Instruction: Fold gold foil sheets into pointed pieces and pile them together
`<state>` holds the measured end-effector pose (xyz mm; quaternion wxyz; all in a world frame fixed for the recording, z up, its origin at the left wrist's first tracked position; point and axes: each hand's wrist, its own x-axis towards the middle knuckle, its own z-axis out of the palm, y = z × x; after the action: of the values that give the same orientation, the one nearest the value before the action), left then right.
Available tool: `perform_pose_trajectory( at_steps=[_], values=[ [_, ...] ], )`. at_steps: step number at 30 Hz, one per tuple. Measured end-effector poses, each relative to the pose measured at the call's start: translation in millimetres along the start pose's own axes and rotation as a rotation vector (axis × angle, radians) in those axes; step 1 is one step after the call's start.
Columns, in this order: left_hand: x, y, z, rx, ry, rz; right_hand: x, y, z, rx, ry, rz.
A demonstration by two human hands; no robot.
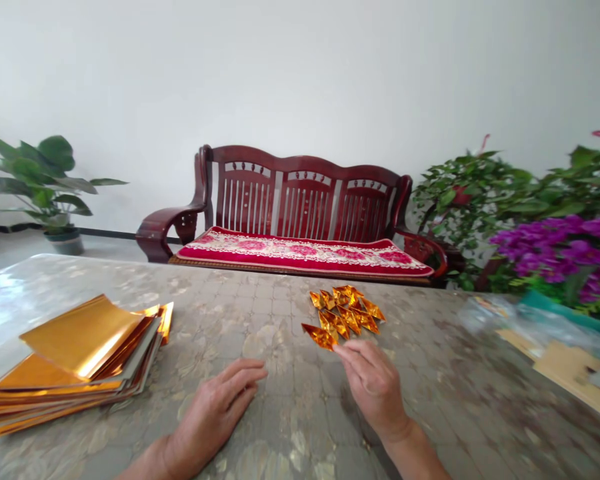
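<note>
Between the thumb and fingers of my right hand (pixel 373 383) is the tip of a folded gold paper ingot (pixel 320 336), shiny and boat-shaped. Just beyond it, several more folded gold ingots (pixel 347 312) lie close together on the table. My left hand (pixel 220 407) rests on the tabletop to the left with its fingers stretched out and nothing in them. Further left lies a loose stack of gold foil paper sheets (pixel 87 337), some showing a grey back side; no hand touches it.
The table (pixel 260 413) has a patterned grey cover. On its right side are plastic wrapping (pixel 495 313), cardboard pieces (pixel 563 367) and purple flowers (pixel 570 250). Behind stands a wooden bench (pixel 305 200) with a red runner. A potted plant (pixel 55 180) stands at the left.
</note>
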<state>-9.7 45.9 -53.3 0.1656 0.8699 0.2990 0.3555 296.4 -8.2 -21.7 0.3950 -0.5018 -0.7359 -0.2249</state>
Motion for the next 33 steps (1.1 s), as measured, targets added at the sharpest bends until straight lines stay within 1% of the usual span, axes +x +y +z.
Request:
perform_pose_trajectory(
  at_steps=[4, 9, 12, 15, 18, 21, 29, 33],
  values=[
    [0, -3, 1.6, -0.006, -0.015, 0.01, -6, 32, -7, -0.122, 0.071, 0.09],
    [-1, -6, 2.1, -0.021, -0.085, 0.005, -17, 70, -19, -0.283, 0.134, 0.227],
    [-1, -5, 1.1, -0.022, -0.095, 0.005, -25, 88, -27, -0.355, 0.167, 0.338],
    [0, -3, -0.6, -0.021, -0.105, 0.001, -34, 102, -33, -0.413, 0.17, 0.45],
    [0, -2, -1.0, -0.021, -0.123, 0.003, -42, 111, -37, -0.461, 0.163, 0.515],
    [-1, -3, 0.1, -0.018, -0.135, 0.009, -48, 116, -37, -0.484, 0.144, 0.546],
    [1, 0, -1.7, -0.029, -0.186, 0.01, -57, 123, -31, -0.508, 0.04, 0.591],
    [3, 1, -2.7, -0.044, -0.194, 0.041, -58, 124, -30, -0.509, -0.011, 0.598]
  ],
)
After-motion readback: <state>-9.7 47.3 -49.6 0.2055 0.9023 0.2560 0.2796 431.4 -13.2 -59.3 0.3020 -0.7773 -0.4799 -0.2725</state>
